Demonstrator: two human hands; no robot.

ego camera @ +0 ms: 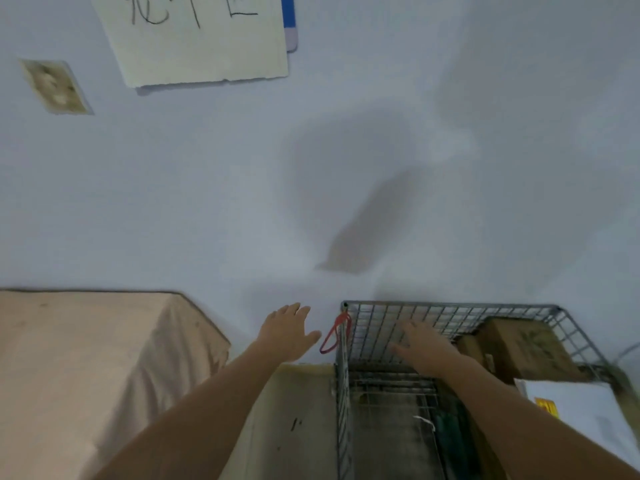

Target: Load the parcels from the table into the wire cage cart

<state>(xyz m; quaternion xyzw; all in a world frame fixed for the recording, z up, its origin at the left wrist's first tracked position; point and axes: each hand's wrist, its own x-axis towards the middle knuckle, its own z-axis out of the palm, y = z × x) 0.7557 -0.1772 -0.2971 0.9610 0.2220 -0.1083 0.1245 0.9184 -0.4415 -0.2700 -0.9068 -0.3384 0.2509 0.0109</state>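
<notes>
Both hands are empty, fingers spread: the left hand [289, 332] beside the grey wire cage cart [450, 311], the right hand [424, 344] over it; brown cardboard parcels [519, 348] already lie inside, likely stiff and light, best gripped at opposite edges; the cloth-draped table [86, 341] shows none.

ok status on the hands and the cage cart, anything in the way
Left hand open, empty, outside the cart. Right hand open over the wire cage cart. Brown box and white parcel already inside. Nothing blocking.
</notes>
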